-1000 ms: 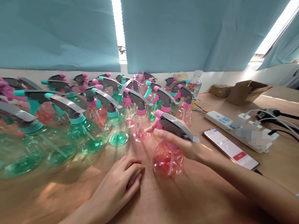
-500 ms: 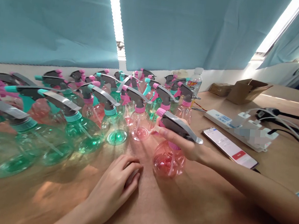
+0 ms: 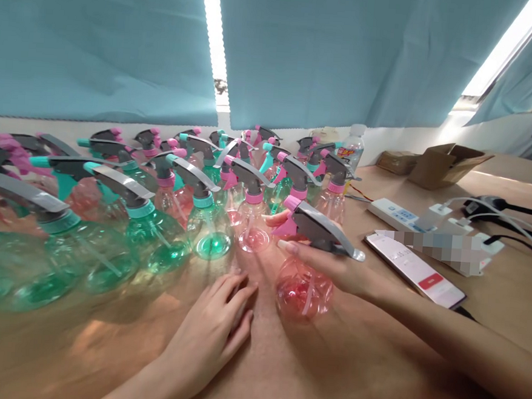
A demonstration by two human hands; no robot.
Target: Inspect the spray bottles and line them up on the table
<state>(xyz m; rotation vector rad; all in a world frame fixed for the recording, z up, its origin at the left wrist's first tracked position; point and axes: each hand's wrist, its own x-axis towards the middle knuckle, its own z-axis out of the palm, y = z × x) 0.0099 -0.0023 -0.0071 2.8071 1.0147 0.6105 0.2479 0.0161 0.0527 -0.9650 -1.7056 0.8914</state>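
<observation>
A spray bottle [image 3: 303, 296] with a clear pink body, pink collar and grey trigger head stands upright on the brown table. My right hand [image 3: 329, 266] reaches round its neck, thumb on the near side and a finger stretched beyond the pink trigger. Those fingers are straight and apart; their contact with the neck is partly hidden. Left of this bottle, my left hand [image 3: 214, 320] rests palm down on the table, fingers loosely bent, with nothing visible in it. Just beyond it stand a green spray bottle [image 3: 209, 232] and another pink spray bottle [image 3: 254, 223].
Several green and pink spray bottles crowd the left and back. On the right lie a phone [image 3: 413, 267] and a power strip [image 3: 396, 216] with plugs and cables. Farther back are an open cardboard box [image 3: 441, 166] and a clear labelled bottle [image 3: 354, 148].
The thumb and finger of my right hand have spread apart at the pink bottle's neck. The left hand has flattened slightly. The view has shifted a little; the bottles have stayed put.
</observation>
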